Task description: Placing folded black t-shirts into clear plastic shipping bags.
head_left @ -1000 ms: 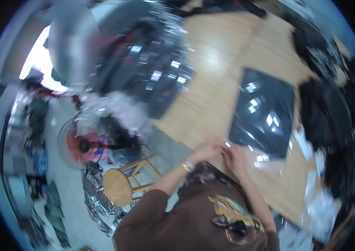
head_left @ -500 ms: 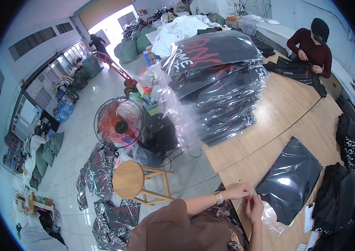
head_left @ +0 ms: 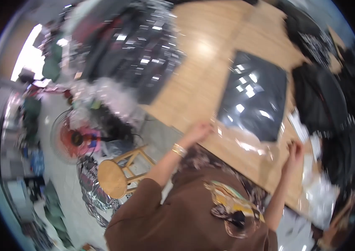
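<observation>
A folded black garment (head_left: pixel 255 96) lies flat on the wooden table inside a shiny clear plastic bag (head_left: pixel 244 140), whose see-through end lies toward me. My left hand (head_left: pixel 201 130) reaches over the table edge to the bag's near left corner, with a gold bracelet on the wrist. Blur hides whether its fingers grip the plastic. Beyond the bag's near right corner is my right hand (head_left: pixel 295 152), apart from the left one. Its fingers look drawn together, but smearing hides what is between them.
Stacked bagged black garments (head_left: pixel 131 54) stand at the far left of the table (head_left: pixel 202 83). Black garments (head_left: pixel 320 96) are piled along the right, near clear plastic (head_left: pixel 320 192). A wooden stool (head_left: pixel 112 178) and a fan (head_left: pixel 76 137) stand on the floor at left.
My hands, together at the bag's left edge before, are now spread wide, the right one moved rightward. The view has swung, and the co-worker is no longer in sight.
</observation>
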The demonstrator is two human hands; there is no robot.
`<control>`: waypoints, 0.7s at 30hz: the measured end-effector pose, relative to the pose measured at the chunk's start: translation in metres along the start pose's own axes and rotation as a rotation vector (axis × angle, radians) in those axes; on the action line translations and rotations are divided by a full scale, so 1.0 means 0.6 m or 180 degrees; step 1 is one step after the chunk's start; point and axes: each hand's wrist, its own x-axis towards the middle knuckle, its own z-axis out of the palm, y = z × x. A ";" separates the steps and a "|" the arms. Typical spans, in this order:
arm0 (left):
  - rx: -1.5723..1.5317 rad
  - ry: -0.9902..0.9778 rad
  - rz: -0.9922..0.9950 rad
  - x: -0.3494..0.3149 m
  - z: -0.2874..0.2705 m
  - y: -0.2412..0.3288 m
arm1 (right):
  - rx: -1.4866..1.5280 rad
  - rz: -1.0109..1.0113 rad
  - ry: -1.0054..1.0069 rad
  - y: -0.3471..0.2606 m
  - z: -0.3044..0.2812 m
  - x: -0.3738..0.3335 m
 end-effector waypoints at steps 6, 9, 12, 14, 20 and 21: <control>0.0014 -0.0270 -0.0280 -0.005 0.001 0.039 | -0.1038 -0.1014 -0.1285 -0.058 0.163 -0.066; -0.0026 -0.0228 -0.0289 -0.001 0.019 0.027 | -0.1080 -0.1565 -0.2047 -0.022 0.242 -0.104; -0.0042 -0.0192 -0.0221 0.005 0.022 0.011 | -0.1597 -0.1879 -0.2210 0.001 0.293 -0.119; -0.0028 -0.0153 -0.0124 -0.005 0.022 0.018 | -0.1584 -0.1900 -0.2182 0.013 0.308 -0.125; 0.0380 0.0164 -0.0180 -0.014 0.003 0.041 | -0.1491 -0.2039 -0.2265 0.013 0.341 -0.123; 0.0507 0.0258 -0.0204 -0.019 0.008 0.051 | -0.1441 -0.2175 -0.2216 0.008 0.343 -0.124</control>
